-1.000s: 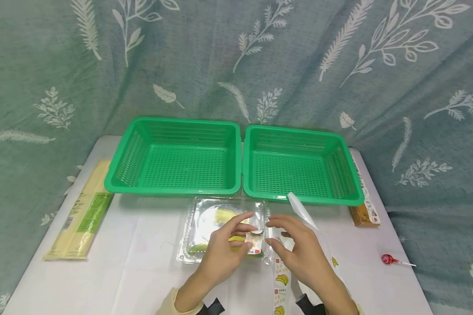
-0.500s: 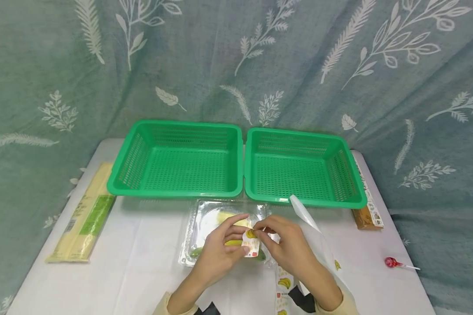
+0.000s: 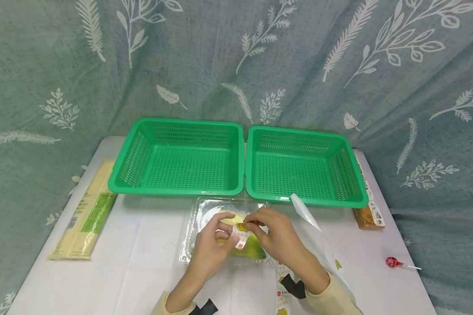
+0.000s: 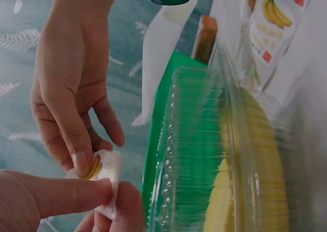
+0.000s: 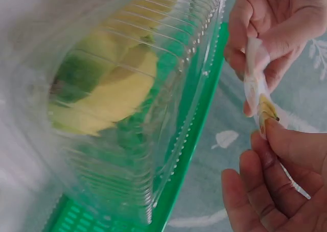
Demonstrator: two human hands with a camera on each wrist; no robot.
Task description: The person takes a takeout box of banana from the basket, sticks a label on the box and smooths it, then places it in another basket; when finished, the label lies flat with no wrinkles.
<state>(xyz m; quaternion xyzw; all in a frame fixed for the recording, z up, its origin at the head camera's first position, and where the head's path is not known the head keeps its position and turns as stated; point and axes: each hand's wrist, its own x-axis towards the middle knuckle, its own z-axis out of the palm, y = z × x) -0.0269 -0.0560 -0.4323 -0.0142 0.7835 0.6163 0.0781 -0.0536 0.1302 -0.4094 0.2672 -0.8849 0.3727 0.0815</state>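
Observation:
A small white sticker printed with yellow bananas is held between both hands, above a clear plastic clamshell box. My left hand pinches its lower part between thumb and fingers. At its banana-printed end, the right hand grips the edge with thumb and fingertips. In the right wrist view the sticker bends as it stretches between the two hands. Long yellow fruit with green parts shows through the lid of the box, which is closed on the table.
Two green baskets stand side by side behind the box. A strip of banana stickers and curling white backing paper lie at the right. A noodle-like pack lies left; a brown box and a red lollipop lie right.
The right hand has come in from beside the sticker and taken hold of its banana end. Both hands have shifted slightly left with it, and the sticker has tilted.

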